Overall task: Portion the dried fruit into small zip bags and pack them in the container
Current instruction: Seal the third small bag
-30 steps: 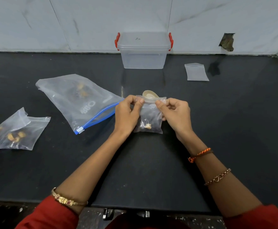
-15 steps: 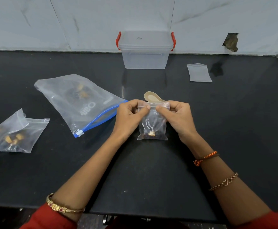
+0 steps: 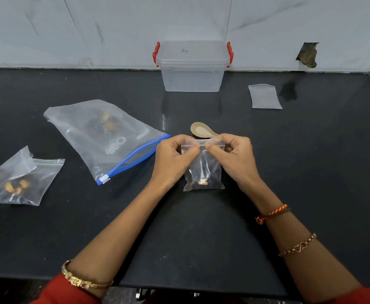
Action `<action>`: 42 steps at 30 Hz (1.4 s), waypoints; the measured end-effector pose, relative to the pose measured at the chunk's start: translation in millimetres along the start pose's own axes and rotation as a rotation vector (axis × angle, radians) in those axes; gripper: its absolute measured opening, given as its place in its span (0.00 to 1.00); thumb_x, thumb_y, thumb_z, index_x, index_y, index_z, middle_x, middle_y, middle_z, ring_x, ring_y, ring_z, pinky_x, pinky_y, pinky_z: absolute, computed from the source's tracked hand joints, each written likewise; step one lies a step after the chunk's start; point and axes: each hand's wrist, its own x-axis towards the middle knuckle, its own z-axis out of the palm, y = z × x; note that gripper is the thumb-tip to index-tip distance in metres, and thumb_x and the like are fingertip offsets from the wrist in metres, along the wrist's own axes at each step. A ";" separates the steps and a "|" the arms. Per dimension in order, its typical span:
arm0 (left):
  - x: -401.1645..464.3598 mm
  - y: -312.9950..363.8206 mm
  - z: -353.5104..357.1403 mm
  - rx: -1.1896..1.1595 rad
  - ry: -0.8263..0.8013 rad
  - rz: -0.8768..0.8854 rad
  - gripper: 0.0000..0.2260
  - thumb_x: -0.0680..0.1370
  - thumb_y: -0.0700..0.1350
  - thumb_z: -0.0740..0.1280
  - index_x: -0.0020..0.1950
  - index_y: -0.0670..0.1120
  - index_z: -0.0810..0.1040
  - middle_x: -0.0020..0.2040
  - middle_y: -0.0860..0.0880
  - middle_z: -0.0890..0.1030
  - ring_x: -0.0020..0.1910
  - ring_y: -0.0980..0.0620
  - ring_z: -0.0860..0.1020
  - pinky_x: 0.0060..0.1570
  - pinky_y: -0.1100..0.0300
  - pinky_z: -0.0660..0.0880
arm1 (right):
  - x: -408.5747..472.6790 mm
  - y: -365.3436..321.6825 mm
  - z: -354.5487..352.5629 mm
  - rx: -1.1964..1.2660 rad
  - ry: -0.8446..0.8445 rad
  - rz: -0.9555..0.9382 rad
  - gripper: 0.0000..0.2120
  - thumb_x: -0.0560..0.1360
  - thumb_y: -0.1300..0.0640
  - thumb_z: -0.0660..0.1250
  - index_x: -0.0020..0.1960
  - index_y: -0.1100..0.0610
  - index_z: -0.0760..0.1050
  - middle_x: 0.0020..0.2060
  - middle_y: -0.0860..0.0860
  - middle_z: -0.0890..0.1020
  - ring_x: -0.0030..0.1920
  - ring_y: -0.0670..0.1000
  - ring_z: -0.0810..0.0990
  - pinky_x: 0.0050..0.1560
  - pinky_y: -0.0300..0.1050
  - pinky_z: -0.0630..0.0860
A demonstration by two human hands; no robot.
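A small zip bag point(image 3: 203, 172) with dark dried fruit and one pale piece stands on the black counter at the centre. My left hand point(image 3: 174, 159) and my right hand point(image 3: 234, 159) both pinch its zip strip at the top, thumbs close together. A clear lidded container point(image 3: 192, 66) with red latches stands shut at the back against the wall. A large blue-zip bag point(image 3: 105, 137) holding some dried fruit lies to the left. Another clear bag point(image 3: 17, 181) with pale fruit pieces lies at the far left. An empty small zip bag point(image 3: 264, 96) lies at the back right.
A beige spoon point(image 3: 201, 130) lies just behind my hands, its handle hidden by my right fingers. The counter's front edge point(image 3: 201, 291) runs below my forearms. A white marble wall with a dark hole point(image 3: 307, 54) closes the back.
Both hands and the small bag have come slightly lower and closer to me. My thumbs have drawn nearer each other along the zip strip.
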 end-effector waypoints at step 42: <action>-1.1 4.2 -4.6 0.007 -0.012 -0.033 0.09 0.75 0.36 0.66 0.39 0.49 0.79 0.37 0.52 0.81 0.40 0.52 0.81 0.42 0.57 0.78 | 6.5 9.5 -9.6 -0.382 0.024 -0.153 0.07 0.75 0.60 0.65 0.48 0.55 0.82 0.35 0.48 0.82 0.36 0.48 0.78 0.38 0.52 0.78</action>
